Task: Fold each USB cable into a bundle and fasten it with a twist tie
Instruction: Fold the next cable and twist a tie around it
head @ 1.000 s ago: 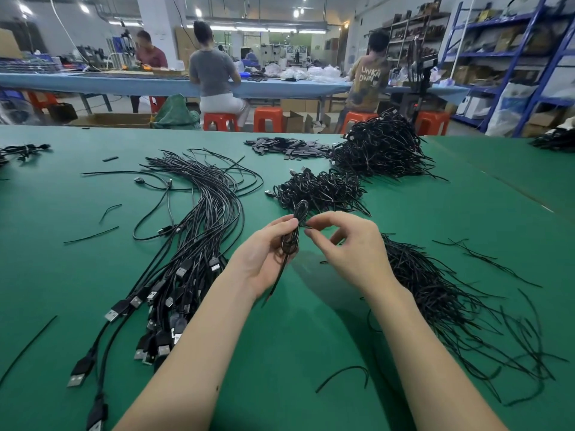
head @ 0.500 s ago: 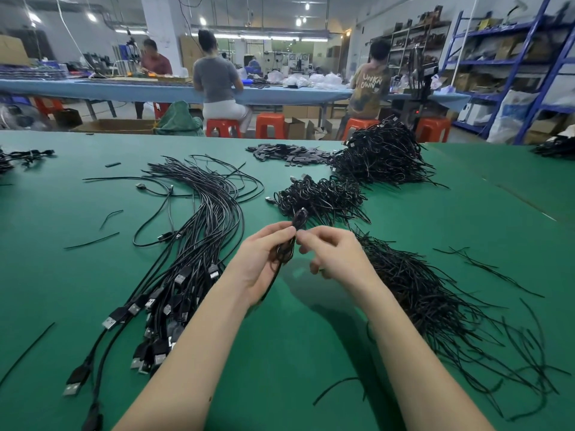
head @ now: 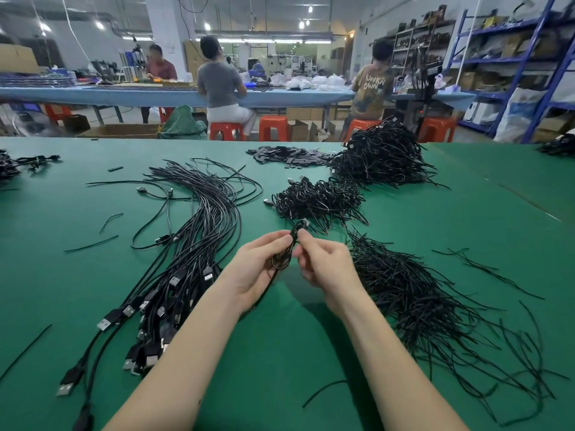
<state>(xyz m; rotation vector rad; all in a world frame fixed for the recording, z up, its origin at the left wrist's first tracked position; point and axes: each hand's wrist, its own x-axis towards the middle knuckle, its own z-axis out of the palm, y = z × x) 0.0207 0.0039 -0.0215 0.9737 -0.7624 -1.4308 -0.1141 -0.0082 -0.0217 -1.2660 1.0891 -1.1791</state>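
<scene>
My left hand (head: 255, 269) grips a folded black USB cable bundle (head: 287, 248), held upright above the green table (head: 404, 219). My right hand (head: 323, 267) pinches the bundle's middle from the right with thumb and forefinger, where a thin black twist tie seems to wrap it; the tie itself is too small to make out. A long sheaf of loose black USB cables (head: 199, 244) lies to the left, plugs toward me. A heap of black twist ties (head: 413, 293) lies to the right. Tied bundles form a pile (head: 317, 200) just beyond my hands.
A bigger pile of cable bundles (head: 379, 157) and a flat heap of small dark parts (head: 289, 155) lie farther back. Stray twist ties (head: 90, 244) dot the table's left side. Three people sit at a blue bench (head: 124, 94) behind, with orange stools and shelving.
Both hands have drawn closer together on the bundle and sunk slightly toward me; my right fingers have shifted at the bundle's middle. The piles on the table lie as before.
</scene>
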